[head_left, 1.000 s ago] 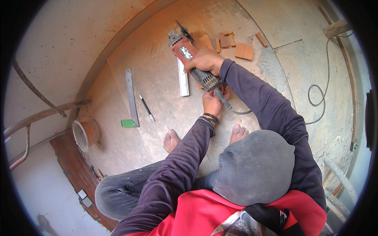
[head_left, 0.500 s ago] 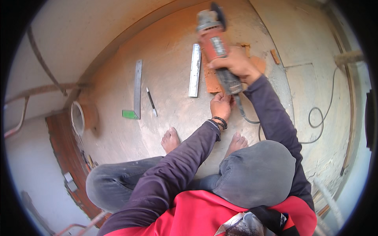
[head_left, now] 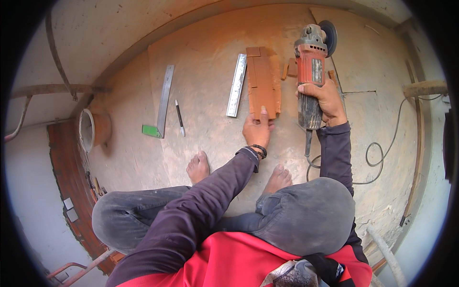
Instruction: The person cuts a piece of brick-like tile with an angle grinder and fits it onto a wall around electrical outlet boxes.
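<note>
My right hand (head_left: 327, 100) is wrapped round the dark lower body of a red and black angle grinder (head_left: 311, 68), its disc up at the top, its cord trailing down. To the left of it, my left hand (head_left: 257, 128) pinches the near end of a dusty terracotta tile (head_left: 263, 94) lying on the floor, with cut lines across it and thumb on top. Just beside the tile lies a silver metal rule (head_left: 236, 85). Farther left are a set square (head_left: 164, 100) with a green handle and a black-and-white marker (head_left: 179, 117).
Small terracotta pieces (head_left: 291, 69) lie behind the grinder. An orange bucket (head_left: 99, 130) stands tipped at the left. Metal tubing (head_left: 62, 90) and walls bound the space. A loose cable (head_left: 382, 158) loops at the right, near a timber strip (head_left: 416, 162). My bare feet (head_left: 197, 170) rest on the floor.
The grinder has swung rightward in my right hand to an upright line in view, uncovering the tile. My left hand now shows at the tile's near end, its thumb on top.
</note>
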`<state>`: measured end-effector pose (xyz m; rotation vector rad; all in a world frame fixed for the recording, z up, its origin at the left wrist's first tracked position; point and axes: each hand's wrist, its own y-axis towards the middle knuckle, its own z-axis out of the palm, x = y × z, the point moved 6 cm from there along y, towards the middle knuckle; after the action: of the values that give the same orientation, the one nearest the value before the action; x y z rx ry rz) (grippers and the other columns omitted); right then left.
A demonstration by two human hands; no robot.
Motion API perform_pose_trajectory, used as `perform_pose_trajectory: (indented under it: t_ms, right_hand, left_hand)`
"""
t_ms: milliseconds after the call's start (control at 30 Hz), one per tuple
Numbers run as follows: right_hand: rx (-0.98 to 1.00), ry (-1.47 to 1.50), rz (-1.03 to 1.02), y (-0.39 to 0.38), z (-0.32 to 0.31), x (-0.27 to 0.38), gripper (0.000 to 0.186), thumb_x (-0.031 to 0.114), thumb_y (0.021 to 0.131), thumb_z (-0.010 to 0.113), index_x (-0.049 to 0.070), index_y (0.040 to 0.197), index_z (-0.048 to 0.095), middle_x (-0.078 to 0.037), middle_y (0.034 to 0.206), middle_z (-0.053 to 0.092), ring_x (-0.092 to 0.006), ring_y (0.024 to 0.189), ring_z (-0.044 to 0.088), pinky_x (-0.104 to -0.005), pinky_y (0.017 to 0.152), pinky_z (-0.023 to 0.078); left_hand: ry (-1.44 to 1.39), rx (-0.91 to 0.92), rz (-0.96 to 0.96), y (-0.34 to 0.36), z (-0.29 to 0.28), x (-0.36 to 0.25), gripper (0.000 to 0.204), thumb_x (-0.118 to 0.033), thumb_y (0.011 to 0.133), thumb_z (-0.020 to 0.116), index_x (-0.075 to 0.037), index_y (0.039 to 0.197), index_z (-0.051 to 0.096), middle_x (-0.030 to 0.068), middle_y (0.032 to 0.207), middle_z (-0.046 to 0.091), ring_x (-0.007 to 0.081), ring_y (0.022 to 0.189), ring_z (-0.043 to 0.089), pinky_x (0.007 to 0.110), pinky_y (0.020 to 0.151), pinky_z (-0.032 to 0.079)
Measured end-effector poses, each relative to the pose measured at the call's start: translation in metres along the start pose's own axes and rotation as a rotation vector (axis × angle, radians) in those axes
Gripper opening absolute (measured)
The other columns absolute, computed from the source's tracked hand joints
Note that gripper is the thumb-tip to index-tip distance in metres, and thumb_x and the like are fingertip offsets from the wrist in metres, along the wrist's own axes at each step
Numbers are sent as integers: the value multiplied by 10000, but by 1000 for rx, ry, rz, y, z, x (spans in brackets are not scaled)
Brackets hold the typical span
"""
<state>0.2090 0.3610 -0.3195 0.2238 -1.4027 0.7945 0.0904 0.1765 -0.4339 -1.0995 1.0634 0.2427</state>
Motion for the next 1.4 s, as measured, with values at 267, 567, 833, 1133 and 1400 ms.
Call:
perform_pose_trajectory:
  t_ms: [267,567,833,1133,1400]
  right_hand:
    - [-93,73,-40,-8,-26,-8,296,118,795,781,-17,1021,646,-97,830,702,-167,688,689,-301,646,573]
    - [-151,136,-51,-18,-47,-7,311,146,817,777,-30,1045,659,-107,823,707,-168,680,691,-288,634,576]
    - [-160,135,-25,-20,-52,-18,286,116,816,779,-17,1035,651,-101,834,704,-167,698,692,-294,645,573]
    - [-119,114,-8,-15,-38,-22,277,76,805,785,19,1024,626,-68,842,678,-154,704,674,-295,643,553]
    - [-147,6,-101,10,8,-27,314,165,703,864,-51,877,716,-79,761,701,-144,611,639,-318,557,513]
  left_hand:
    - [487,-52,698,-8,-17,-93,206,-143,926,734,1,1010,612,119,828,671,180,805,672,321,673,526]
    - [1084,185,1427,13,-37,-133,228,0,755,714,-71,926,580,72,1083,660,366,1013,695,453,735,580]
    - [1186,164,1450,-5,-23,-104,244,-6,719,743,-117,904,630,26,1056,674,327,1089,679,397,765,588]
    - [1199,297,1213,-27,10,-87,271,31,707,694,-130,922,666,9,1035,658,274,906,674,400,708,572]
    - [929,262,1205,-45,8,-77,321,-41,750,739,-41,1057,644,143,1128,621,331,997,654,390,831,558]
